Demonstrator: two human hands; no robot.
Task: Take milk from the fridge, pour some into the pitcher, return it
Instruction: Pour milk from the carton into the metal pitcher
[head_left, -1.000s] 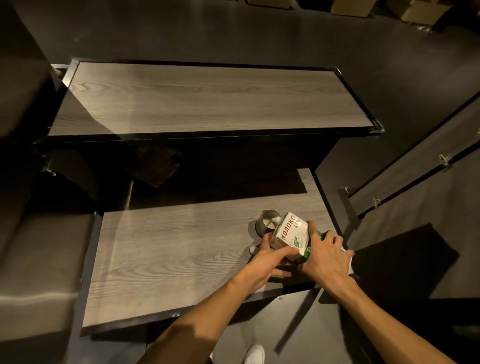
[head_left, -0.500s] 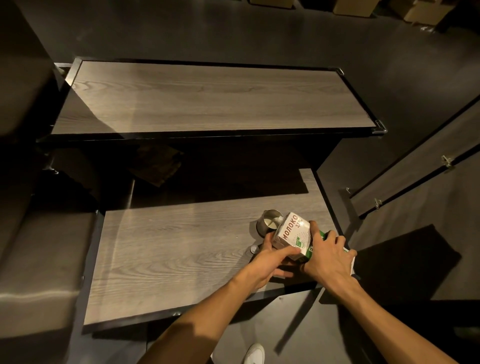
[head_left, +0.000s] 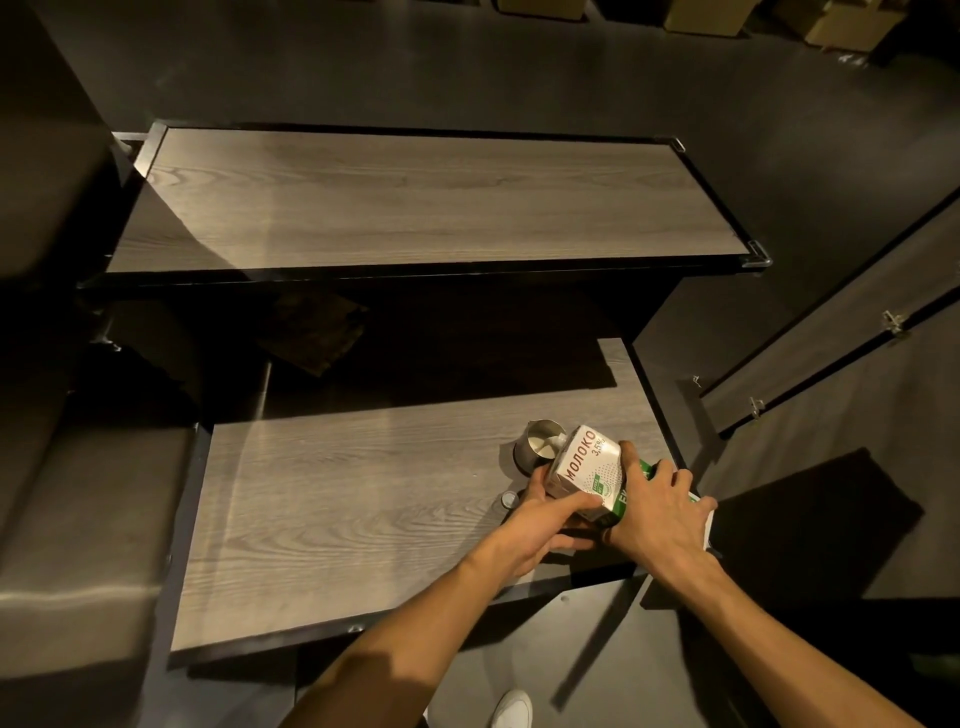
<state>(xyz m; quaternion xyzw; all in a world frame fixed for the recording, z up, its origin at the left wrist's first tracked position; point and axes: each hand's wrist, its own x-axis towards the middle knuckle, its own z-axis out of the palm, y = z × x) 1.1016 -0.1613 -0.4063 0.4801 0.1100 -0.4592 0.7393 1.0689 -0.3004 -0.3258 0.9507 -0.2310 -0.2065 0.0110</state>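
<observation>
A white and green milk carton (head_left: 588, 468) is tilted to the upper left, its spout over a small metal pitcher (head_left: 540, 445) on the lower wooden counter (head_left: 343, 509). White milk shows inside the pitcher. My left hand (head_left: 545, 512) grips the carton's lower left side. My right hand (head_left: 655, 512) holds its rear end from the right. A small cap (head_left: 508, 500) lies on the counter just left of my left hand.
A higher wooden shelf (head_left: 415, 202) runs across behind the counter, with a dark gap between them. A dark panel with latches (head_left: 841, 343) slants at the right. Cardboard boxes (head_left: 841, 21) stand on the floor far back. My white shoe (head_left: 511, 709) shows below.
The carton has tipped a little further toward the pitcher, and more milk shows in the pitcher. Both hands have kept their hold.
</observation>
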